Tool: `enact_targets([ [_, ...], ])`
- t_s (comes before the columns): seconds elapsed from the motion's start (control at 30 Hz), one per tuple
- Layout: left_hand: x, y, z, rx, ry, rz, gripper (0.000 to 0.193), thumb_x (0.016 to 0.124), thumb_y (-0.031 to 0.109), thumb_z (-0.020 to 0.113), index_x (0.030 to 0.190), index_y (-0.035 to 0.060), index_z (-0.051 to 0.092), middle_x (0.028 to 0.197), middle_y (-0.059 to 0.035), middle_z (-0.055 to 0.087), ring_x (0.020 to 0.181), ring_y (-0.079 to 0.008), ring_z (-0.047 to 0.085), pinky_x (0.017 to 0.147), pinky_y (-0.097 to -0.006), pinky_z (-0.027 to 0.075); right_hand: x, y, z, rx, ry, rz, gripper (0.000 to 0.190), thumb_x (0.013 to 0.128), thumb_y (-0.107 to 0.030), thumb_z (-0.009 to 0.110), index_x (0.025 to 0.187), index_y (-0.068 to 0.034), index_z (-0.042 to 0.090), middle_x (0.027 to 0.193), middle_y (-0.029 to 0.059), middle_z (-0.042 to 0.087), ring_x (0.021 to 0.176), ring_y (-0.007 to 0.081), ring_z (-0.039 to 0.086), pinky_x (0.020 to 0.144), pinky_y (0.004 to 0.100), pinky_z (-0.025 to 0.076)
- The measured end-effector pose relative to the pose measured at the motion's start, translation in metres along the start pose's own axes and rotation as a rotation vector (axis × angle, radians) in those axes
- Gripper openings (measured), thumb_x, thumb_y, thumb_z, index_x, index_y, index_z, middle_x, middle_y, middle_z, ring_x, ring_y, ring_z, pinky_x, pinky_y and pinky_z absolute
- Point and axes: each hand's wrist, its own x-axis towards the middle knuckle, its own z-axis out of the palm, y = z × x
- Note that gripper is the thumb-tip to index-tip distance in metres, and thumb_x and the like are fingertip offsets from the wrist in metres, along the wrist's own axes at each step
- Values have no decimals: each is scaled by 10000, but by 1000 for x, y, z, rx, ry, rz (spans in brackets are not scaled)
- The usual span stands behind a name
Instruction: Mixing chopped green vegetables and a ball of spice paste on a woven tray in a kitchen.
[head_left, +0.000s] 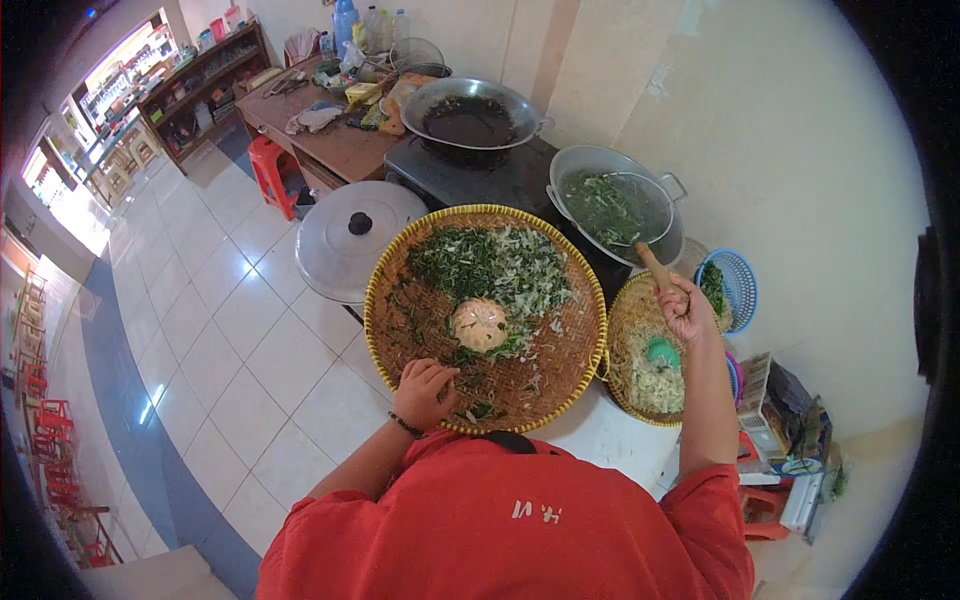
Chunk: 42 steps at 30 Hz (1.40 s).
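My right hand (686, 309) is closed around the wooden handle of a wire skimmer (654, 264). The skimmer's round mesh end rests in a metal pot (556, 176) of green liquid, with chopped leafy greens in it. My left hand (426, 394), fingers curled, is at the near left rim of a large round woven bamboo tray (562, 360); whether it pinches something is hidden. Dark green shredded leaves (450, 262) and paler shredded vegetable (536, 270) cover the tray's far part. A ridged, pale orange plastic bowl or mould (480, 325) sits near its middle.
A smaller woven tray (616, 375) holds bean sprouts, pale shreds and a green cup (662, 352). Beyond are a wok of dark liquid (471, 120) on a black stove (420, 169), a large lid (337, 247), a blue basket (739, 289) and a cluttered wooden desk (337, 146). The wall rises at right.
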Motion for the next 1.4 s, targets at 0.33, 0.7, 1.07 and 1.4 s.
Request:
enact_targets([
  [0.33, -1, -2, 2, -9, -30, -34, 227, 719, 96, 612, 945, 95, 631, 882, -57, 617, 934, -251, 539, 862, -404, 416, -5, 28, 2, -318, 109, -171, 181, 841, -170, 550, 906, -14, 484, 639, 41, 481, 458, 86, 439, 339, 182, 339],
  [0.7, 92, 75, 23, -611, -149, -160, 267, 830, 235, 591, 996, 27, 617, 848, -120, 613, 738, -243, 608, 660, -353, 496, -2, 92, 0, -772, 391, -516, 268, 815, -189, 599, 952, -25, 437, 612, 56, 485, 461, 139, 478, 349, 245, 353],
  [1.07, 164, 131, 175, -1312, -540, -694, 336, 877, 277, 502, 1101, 30, 543, 899, -76, 591, 788, -151, 564, 685, -299, 462, 36, 180, -30, -1074, 530, -1081, 376, 882, -238, 505, 1085, 77, 480, 911, 232, 605, 790, 300, 616, 637, 355, 479],
  [1.4, 173, 115, 190, -1335, -713, -639, 434, 878, 249, 575, 1225, 15, 461, 1103, -90, 549, 980, -156, 528, 831, -283, 430, 22, 177, -12, -1207, 593, -1087, 258, 886, -131, 486, 1054, 55, 427, 898, 246, 571, 787, 326, 610, 645, 386, 475],
])
